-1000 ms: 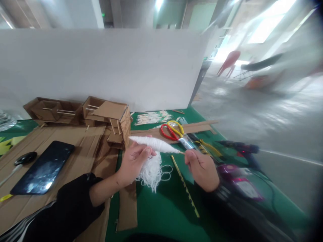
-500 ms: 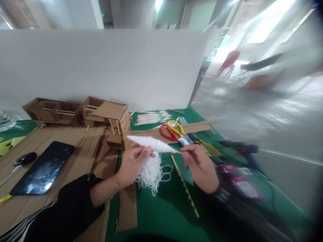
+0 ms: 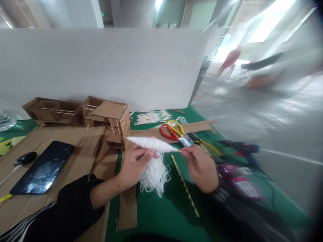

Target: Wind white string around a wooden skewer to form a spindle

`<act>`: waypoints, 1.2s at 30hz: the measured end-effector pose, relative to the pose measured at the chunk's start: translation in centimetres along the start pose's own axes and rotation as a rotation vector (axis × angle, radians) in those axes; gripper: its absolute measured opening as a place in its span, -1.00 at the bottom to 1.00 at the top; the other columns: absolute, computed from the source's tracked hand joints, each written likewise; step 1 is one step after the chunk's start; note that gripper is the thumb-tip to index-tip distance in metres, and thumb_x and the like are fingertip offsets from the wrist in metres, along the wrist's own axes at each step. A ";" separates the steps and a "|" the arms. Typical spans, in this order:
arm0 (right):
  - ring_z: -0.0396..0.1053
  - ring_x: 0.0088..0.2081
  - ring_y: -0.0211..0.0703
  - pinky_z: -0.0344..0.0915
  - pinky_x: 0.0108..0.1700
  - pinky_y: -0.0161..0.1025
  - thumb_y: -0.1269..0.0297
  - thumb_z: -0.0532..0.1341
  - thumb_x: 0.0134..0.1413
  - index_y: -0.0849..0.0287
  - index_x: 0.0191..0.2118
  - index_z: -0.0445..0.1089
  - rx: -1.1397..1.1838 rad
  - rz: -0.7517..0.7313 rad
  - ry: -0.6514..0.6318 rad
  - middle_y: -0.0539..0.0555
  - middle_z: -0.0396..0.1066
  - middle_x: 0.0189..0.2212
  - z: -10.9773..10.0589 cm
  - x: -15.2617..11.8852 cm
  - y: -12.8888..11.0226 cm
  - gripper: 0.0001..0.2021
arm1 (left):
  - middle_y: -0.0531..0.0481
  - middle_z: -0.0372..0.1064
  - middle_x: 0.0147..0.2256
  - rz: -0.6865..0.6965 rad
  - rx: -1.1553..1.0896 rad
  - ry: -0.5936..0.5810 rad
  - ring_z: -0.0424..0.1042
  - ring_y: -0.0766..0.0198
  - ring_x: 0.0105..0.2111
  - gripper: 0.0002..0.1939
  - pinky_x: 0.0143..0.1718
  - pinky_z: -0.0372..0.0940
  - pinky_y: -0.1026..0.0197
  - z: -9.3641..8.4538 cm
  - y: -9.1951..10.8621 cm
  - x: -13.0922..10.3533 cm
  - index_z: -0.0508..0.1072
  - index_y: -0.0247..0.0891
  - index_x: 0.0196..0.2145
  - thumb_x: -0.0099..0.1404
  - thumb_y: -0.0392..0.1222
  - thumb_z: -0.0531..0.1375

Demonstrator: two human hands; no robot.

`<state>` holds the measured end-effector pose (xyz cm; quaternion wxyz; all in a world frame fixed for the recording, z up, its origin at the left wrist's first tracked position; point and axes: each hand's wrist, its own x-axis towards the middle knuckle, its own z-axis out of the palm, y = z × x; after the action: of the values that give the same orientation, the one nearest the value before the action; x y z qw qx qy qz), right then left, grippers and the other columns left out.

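A spindle-shaped roll of white string [image 3: 153, 144], wound on a thin wooden stick, is held level above the table. My left hand [image 3: 135, 164] is closed around its underside, thumb and fingers pressing the winding. At the right end, my right hand [image 3: 202, 166] pinches the bare tip of the stick [image 3: 179, 151]. A loose tangle of white string [image 3: 155, 176] hangs or lies just below the roll; which of the two I cannot tell. Beside it on the green table lies a yellow pencil with dark marks [image 3: 185, 186].
Scissors with red and yellow handles [image 3: 169, 131] lie beyond my hands, near yellow-handled pliers [image 3: 210, 147]. A power drill [image 3: 239, 148] is at the right. Cardboard boxes [image 3: 104, 112] stand at the back left; a black phone [image 3: 42, 168] rests on cardboard. A white panel [image 3: 101, 64] rises behind.
The loose string below the roll has shifted slightly right and bunched up. My right fingers have closed further at the stick's tip. Both hands stay nearly in place.
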<state>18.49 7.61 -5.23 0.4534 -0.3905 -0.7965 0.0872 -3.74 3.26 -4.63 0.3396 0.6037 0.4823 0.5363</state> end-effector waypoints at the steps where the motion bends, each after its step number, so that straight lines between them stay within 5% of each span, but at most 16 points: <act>1: 0.34 -0.36 -0.17 0.24 -0.29 -0.26 0.34 0.11 0.26 0.17 -0.31 0.37 0.011 -0.002 -0.007 0.05 0.37 -0.43 0.0 0.0 0.0 -0.87 | -0.10 0.48 -0.08 -0.007 0.011 0.002 0.42 0.11 -0.04 -0.70 -0.06 0.30 0.15 0.0 0.0 0.0 0.64 -0.18 -0.33 0.35 -0.05 0.14; 5: 0.34 -0.43 -0.19 0.23 -0.37 -0.28 0.31 0.05 0.30 0.17 -0.35 0.34 0.037 0.030 -0.046 0.03 0.36 -0.48 0.0 -0.2 0.0 -0.80 | -0.09 0.53 -0.33 -0.009 0.079 0.003 0.46 0.13 -0.21 -0.69 -0.14 0.33 0.15 0.1 -0.2 -0.1 0.64 -0.22 -0.36 0.34 -0.05 0.14; 13: 0.33 -0.48 -0.19 0.26 -0.38 -0.27 0.20 -0.01 0.33 0.16 -0.39 0.36 0.078 0.153 -0.136 0.02 0.35 -0.54 -0.2 -0.1 0.0 -0.69 | -0.05 0.56 -0.35 -0.003 0.128 -0.024 0.46 0.13 -0.17 -0.71 -0.12 0.35 0.15 0.2 -0.5 0.0 0.63 -0.21 -0.38 0.34 -0.11 0.14; 17: 0.41 -0.36 -0.14 0.34 -0.32 -0.24 0.14 0.05 0.29 0.18 -0.12 0.36 0.212 0.213 -0.290 0.08 0.44 -0.37 -0.1 0.0 -0.4 -0.75 | -0.06 0.57 -0.27 0.033 0.150 -0.078 0.48 0.10 -0.14 -0.74 -0.09 0.36 0.11 0.5 -0.8 -0.3 0.63 -0.20 -0.38 0.32 -0.11 0.16; 22: 0.37 -0.41 -0.18 0.30 -0.44 -0.29 0.06 0.20 0.15 0.18 0.15 0.20 0.327 0.230 -0.472 0.11 0.42 -0.26 0.3 -0.5 -1.2 -0.49 | -0.04 0.54 -0.12 0.138 0.277 -0.222 0.47 0.11 -0.07 -0.76 0.00 0.33 0.08 1.3 -0.7 -1.3 0.61 -0.17 -0.29 0.34 -0.15 0.13; 28: 0.38 -0.30 -0.15 0.31 -0.30 -0.28 0.09 0.24 0.12 0.19 0.03 0.31 0.370 0.251 -0.458 0.10 0.44 -0.22 0.8 -0.9 -1.9 -0.59 | -0.17 0.49 -0.14 0.246 0.503 -0.346 0.43 0.03 -0.11 -0.70 -0.03 0.33 -0.03 1.3 -0.9 -2.1 0.51 -0.24 -0.13 0.30 -0.06 0.12; 33: 0.29 -0.39 -0.23 0.25 -0.37 -0.33 0.06 0.17 0.18 0.23 -0.12 0.36 0.461 0.331 -0.417 0.03 0.37 -0.36 1.0 -0.8 -1.9 -0.67 | -0.26 0.27 0.11 0.274 0.595 -0.410 0.26 -0.12 0.09 -0.20 0.09 0.20 -0.18 0.2 -0.8 -2.3 0.25 -0.26 0.12 0.03 0.23 0.30; 36: 0.25 -0.41 -0.25 0.23 -0.41 -0.33 0.02 0.19 0.15 0.23 -0.22 0.34 0.556 0.403 -0.434 0.00 0.32 -0.41 1.3 -0.9 -2.2 -0.68 | -0.18 0.35 0.06 0.307 0.648 -0.446 0.32 -0.06 0.04 -0.29 0.06 0.23 -0.11 -0.5 -0.9 -3.0 0.25 -0.20 0.11 0.08 0.12 0.32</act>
<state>16.57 5.73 -5.50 0.3370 -0.3740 -0.7271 0.4668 -4.28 0.68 -6.34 0.1444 0.8456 0.4449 0.2574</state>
